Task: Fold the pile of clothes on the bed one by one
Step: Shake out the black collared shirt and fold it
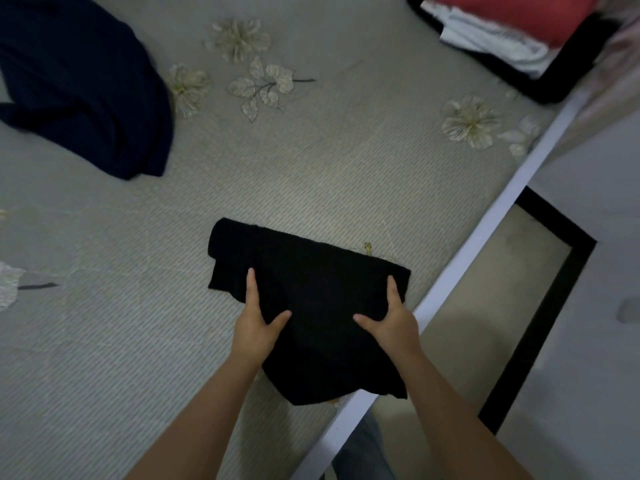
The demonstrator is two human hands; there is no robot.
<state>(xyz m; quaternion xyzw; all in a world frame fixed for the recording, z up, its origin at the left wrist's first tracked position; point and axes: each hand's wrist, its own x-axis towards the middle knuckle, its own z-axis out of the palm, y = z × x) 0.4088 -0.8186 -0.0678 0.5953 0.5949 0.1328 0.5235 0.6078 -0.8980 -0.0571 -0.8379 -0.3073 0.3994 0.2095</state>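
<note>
Frame edges crop the navy garment (pixel 79 84) and the blurred folded stack (pixel 502 32).

Bedspread (pixel 311 174): grey, fine diagonal weave, covering most of the frame from 9 to 1 o'clock.
Embroidered flowers (pixel 239 39): pale gold, clustered at 11 to 12 o'clock; leaf sprig (pixel 263 86) just below, with dark stem.
Second flower motif (pixel 471 121): at 2 o'clock, near the bed edge.
Bed edge (pixel 491 216): pale lilac strip, running diagonally from 2 to 6 o'clock.
Floor (pixel 485 299): beige tile at 4 o'clock, bordered by a black band (pixel 540 337).
Outer floor area (pixel 588 393): pale grey, at 4 to 5 o'clock.
Grey fabric (pixel 363 452): at 6 o'clock, below the bed edge; identity unclear.
</note>
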